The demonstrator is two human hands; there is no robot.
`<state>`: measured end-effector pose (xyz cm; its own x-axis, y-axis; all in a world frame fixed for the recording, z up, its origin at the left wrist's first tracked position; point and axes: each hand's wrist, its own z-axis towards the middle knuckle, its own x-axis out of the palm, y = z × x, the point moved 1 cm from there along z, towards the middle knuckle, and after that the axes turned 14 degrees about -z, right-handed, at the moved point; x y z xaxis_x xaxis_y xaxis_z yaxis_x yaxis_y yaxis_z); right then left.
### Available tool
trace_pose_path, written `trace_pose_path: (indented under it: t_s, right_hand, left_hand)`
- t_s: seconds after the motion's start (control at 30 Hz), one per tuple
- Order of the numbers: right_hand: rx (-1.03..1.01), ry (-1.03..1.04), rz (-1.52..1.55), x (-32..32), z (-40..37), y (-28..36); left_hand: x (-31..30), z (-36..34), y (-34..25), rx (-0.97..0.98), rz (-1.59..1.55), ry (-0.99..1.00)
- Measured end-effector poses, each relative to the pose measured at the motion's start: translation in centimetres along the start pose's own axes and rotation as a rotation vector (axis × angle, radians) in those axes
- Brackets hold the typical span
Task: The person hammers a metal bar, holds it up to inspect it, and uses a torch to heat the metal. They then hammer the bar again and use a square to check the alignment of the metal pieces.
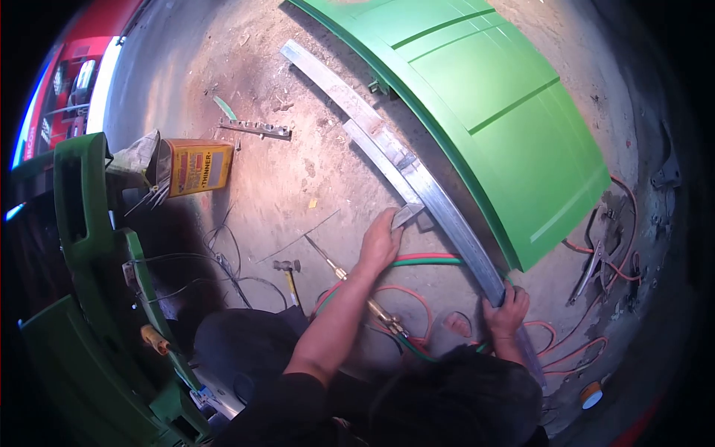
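Observation:
A long grey metal bar (454, 223) lies slantwise across the floor, with a shorter metal strip (380, 162) along its left side. My left hand (381, 240) is closed on the near end of a short flat metal piece (406, 214), whose far end meets the strip. My right hand (508, 308) wraps round the near end of the long bar. Left of my left forearm, a gas torch (383, 314) with a brass body and a long thin tip rests on the ground. A hammer (288, 277) lies further left.
A large green panel (514, 127) fills the upper right. Red and green hoses (428, 258) loop around my feet, and a welding clamp (592, 268) lies at right. A yellow thinner can (199, 168), black cables (231, 272) and green vehicle parts (82, 201) are at left.

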<state>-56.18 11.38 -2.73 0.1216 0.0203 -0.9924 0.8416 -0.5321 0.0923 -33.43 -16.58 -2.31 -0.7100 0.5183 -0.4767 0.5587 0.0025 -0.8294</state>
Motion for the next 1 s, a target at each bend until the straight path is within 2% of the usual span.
trace_pose_path:
  t_s: [0.33, 0.4, 0.53, 1.0]
  right_hand:
    - [0.001, 0.018, -0.062, 1.0, -0.4, -0.4]
    - [-0.003, 0.028, -0.086, 0.8, -0.5, -0.4]
    - [-0.01, 0.009, -0.076, 0.6, -0.2, 0.1]
    - [0.002, -0.005, -0.081, 0.0, 0.1, 0.6]
  left_hand:
    - [0.4, -0.2, 0.5, -0.045, -0.047, -0.04]
    - [0.5, -0.4, 0.8, 0.041, -0.043, -0.039]
    - [0.3, -0.3, 0.6, 0.054, -0.044, -0.043]
    - [0.1, -0.5, 0.1, -0.002, -0.044, -0.037]
